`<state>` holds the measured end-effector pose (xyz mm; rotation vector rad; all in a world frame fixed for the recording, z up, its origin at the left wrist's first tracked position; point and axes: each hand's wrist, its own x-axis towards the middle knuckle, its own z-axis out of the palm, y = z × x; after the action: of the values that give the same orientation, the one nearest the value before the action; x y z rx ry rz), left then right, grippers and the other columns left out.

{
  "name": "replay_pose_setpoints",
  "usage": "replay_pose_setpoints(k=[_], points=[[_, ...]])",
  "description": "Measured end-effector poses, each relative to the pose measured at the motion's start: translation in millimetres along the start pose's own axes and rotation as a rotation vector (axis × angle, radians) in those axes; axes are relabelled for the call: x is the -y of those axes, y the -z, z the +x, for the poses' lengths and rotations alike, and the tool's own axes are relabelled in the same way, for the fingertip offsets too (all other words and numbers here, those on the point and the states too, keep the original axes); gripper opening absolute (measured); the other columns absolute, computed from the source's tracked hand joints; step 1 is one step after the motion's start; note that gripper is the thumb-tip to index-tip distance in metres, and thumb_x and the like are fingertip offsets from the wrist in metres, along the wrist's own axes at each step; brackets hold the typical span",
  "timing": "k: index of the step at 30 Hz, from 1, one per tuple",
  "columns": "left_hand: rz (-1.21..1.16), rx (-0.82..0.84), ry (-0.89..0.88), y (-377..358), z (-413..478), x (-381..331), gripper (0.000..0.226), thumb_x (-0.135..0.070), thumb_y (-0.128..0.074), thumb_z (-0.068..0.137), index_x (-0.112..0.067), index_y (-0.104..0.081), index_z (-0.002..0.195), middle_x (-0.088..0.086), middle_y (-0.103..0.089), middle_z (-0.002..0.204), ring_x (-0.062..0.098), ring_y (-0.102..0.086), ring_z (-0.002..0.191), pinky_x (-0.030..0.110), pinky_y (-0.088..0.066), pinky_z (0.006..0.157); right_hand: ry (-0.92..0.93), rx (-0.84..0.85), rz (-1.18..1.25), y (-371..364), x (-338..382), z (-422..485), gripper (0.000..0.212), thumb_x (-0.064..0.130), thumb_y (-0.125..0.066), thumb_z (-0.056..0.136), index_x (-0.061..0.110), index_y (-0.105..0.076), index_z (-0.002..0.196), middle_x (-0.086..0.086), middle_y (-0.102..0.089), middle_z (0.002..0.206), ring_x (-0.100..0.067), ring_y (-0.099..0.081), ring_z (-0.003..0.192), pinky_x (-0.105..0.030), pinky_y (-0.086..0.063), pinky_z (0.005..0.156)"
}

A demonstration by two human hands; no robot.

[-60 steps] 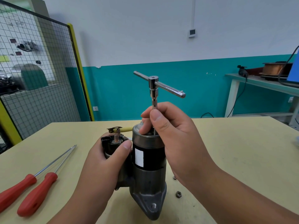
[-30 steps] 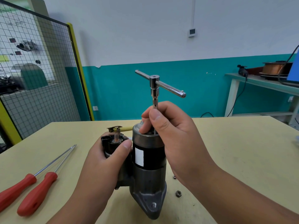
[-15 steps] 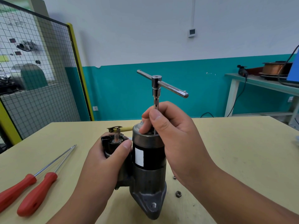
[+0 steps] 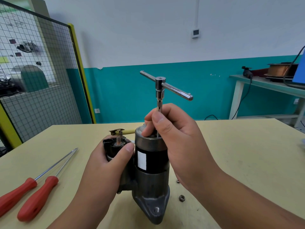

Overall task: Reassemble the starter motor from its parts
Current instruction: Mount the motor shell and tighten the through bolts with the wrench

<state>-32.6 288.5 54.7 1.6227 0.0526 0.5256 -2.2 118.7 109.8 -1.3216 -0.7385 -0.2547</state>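
Observation:
The starter motor [image 4: 151,177] stands upright on the yellow table [image 4: 239,154], nose housing down, black body with a white label facing me. My left hand [image 4: 105,166] grips the black solenoid [image 4: 115,146] on its left side, thumb across the front. A chrome T-handle socket wrench [image 4: 160,86] stands upright on the motor's top cap. My right hand [image 4: 175,136] pinches its shaft just above the cap, thumb in front. The wrench's lower tip is hidden by my fingers.
Two red-handled screwdrivers [image 4: 31,197] lie at the left of the table. A loose nut [image 4: 181,198] and a smaller one [image 4: 177,180] lie right of the motor's base. A wire-mesh guard [image 4: 38,90] stands at the left. A green bench [image 4: 267,86] with a wire spool is at the far right.
The T-handle has turned and leaned slightly to the right at the top while my right fingers stay on the shaft. The motor and left hand have not moved.

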Motion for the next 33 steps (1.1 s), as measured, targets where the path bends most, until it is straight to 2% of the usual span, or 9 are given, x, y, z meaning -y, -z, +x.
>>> replay_pose_setpoints(k=[3, 8, 11, 14, 21, 24, 28, 31, 33], points=[[0.017, -0.001, -0.002, 0.5, -0.1, -0.2, 0.046, -0.072, -0.068, 0.062, -0.047, -0.075, 0.1, -0.008, -0.08, 0.089, 0.024, -0.078, 0.084, 0.033, -0.053, 0.052, 0.0, 0.003, -0.005, -0.3, 0.1, -0.3, 0.021, 0.039, -0.056, 0.1, 0.024, -0.068, 0.091, 0.006, -0.072, 0.079, -0.005, -0.068, 0.081, -0.012, -0.052, 0.08], [0.017, -0.007, -0.009, 0.1, -0.1, -0.5, 0.047, -0.072, -0.069, 0.062, -0.045, -0.075, 0.1, -0.006, -0.08, 0.091, 0.026, -0.079, 0.087, 0.048, -0.061, 0.057, -0.003, 0.0, -0.004, -0.6, 0.1, -0.7, 0.02, 0.037, -0.056, 0.1, 0.024, -0.068, 0.091, 0.006, -0.072, 0.078, -0.005, -0.068, 0.082, -0.011, -0.051, 0.081], [-0.001, -0.017, -0.008, -0.7, -1.1, -2.3, 0.048, -0.071, -0.071, 0.062, -0.045, -0.076, 0.102, -0.005, -0.081, 0.095, 0.026, -0.079, 0.09, 0.065, -0.065, 0.069, -0.005, -0.001, 0.0, -1.0, 0.0, -0.5, 0.021, 0.038, -0.056, 0.1, 0.024, -0.068, 0.091, 0.006, -0.072, 0.078, -0.005, -0.068, 0.081, -0.012, -0.051, 0.081], [0.009, -0.025, -0.01, -1.1, -2.6, -4.5, 0.045, -0.07, -0.071, 0.063, -0.042, -0.076, 0.098, -0.001, -0.08, 0.09, 0.032, -0.079, 0.084, 0.074, -0.059, 0.061, 0.001, -0.003, -0.003, -1.1, -0.5, -0.4, 0.022, 0.041, -0.056, 0.099, 0.025, -0.068, 0.091, 0.007, -0.072, 0.079, -0.005, -0.068, 0.082, -0.011, -0.052, 0.08], [0.005, -0.021, -0.004, -2.1, -4.2, -7.4, 0.045, -0.07, -0.07, 0.062, -0.042, -0.076, 0.096, 0.0, -0.079, 0.089, 0.032, -0.078, 0.081, 0.068, -0.058, 0.055, 0.006, -0.001, 0.007, -0.9, 0.1, -0.2, 0.021, 0.042, -0.057, 0.098, 0.026, -0.068, 0.09, 0.006, -0.073, 0.079, -0.006, -0.069, 0.082, -0.012, -0.051, 0.082], [0.02, -0.012, 0.004, -1.3, -4.1, -5.9, 0.046, -0.072, -0.069, 0.061, -0.045, -0.075, 0.097, -0.003, -0.079, 0.087, 0.031, -0.078, 0.081, 0.045, -0.056, 0.045, 0.011, 0.0, 0.008, -0.8, -0.1, -0.9, 0.025, 0.046, -0.056, 0.096, 0.025, -0.068, 0.091, 0.006, -0.073, 0.079, -0.005, -0.069, 0.082, -0.012, -0.051, 0.082], [-0.006, -0.008, 0.012, -1.3, -3.0, -5.1, 0.046, -0.071, -0.071, 0.061, -0.044, -0.076, 0.098, -0.003, -0.08, 0.09, 0.026, -0.079, 0.082, 0.057, -0.065, 0.058, 0.01, 0.004, 0.0, -1.2, 0.4, -0.8, 0.025, 0.05, -0.055, 0.093, 0.029, -0.068, 0.09, 0.006, -0.073, 0.08, -0.006, -0.069, 0.083, -0.01, -0.051, 0.082], [0.016, -0.003, 0.009, -1.1, -2.5, -4.1, 0.047, -0.072, -0.07, 0.061, -0.043, -0.075, 0.097, -0.002, -0.079, 0.086, 0.023, -0.077, 0.071, 0.044, -0.058, 0.046, 0.01, 0.0, -0.005, -0.6, 0.4, -0.6, 0.025, 0.05, -0.055, 0.093, 0.029, -0.068, 0.091, 0.007, -0.073, 0.08, -0.006, -0.069, 0.083, -0.01, -0.051, 0.081], [0.025, -0.003, 0.004, -0.3, -2.1, -2.9, 0.047, -0.072, -0.069, 0.061, -0.043, -0.075, 0.098, -0.003, -0.08, 0.087, 0.022, -0.078, 0.071, 0.05, -0.06, 0.049, 0.009, 0.003, -0.008, -0.6, 0.4, -0.6, 0.025, 0.05, -0.055, 0.094, 0.03, -0.068, 0.09, 0.007, -0.073, 0.08, -0.007, -0.07, 0.084, -0.01, -0.051, 0.081]])
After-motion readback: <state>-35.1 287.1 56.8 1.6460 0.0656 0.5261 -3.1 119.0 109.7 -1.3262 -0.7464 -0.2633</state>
